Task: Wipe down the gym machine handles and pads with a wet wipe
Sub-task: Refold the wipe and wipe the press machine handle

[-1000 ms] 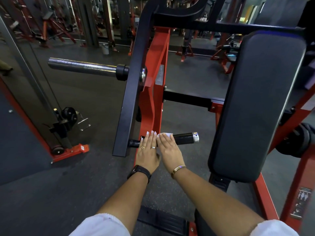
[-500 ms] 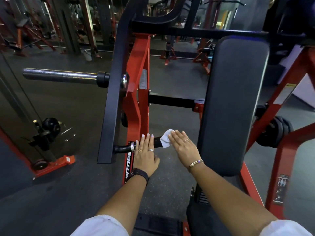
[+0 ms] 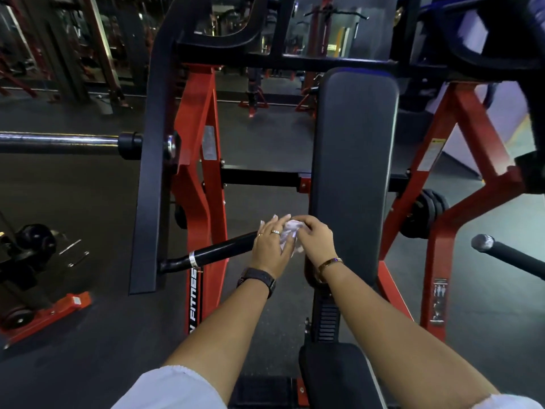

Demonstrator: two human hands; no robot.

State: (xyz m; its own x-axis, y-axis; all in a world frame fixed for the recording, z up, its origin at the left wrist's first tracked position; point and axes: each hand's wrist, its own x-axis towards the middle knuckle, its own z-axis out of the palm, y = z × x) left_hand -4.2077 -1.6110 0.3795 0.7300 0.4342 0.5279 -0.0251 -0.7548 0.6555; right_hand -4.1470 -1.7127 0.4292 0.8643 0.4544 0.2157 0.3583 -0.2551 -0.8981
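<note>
Bunching the wet wipe (image 3: 290, 235), left hand (image 3: 269, 249) and right hand (image 3: 314, 238) pinch it together; chest pad (image 3: 354, 172), one o'clock, likely next.

handle (image 3: 224, 255) end hidden, wet wipe (image 3: 290, 231) mostly covered

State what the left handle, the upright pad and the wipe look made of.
The left handle: probably rubber or foam grip, matte black, shiny metal ring at its inner end. The upright pad: likely vinyl, smooth black, soft sheen. The wipe: thin white nonwoven or paper, crumpled.
</note>
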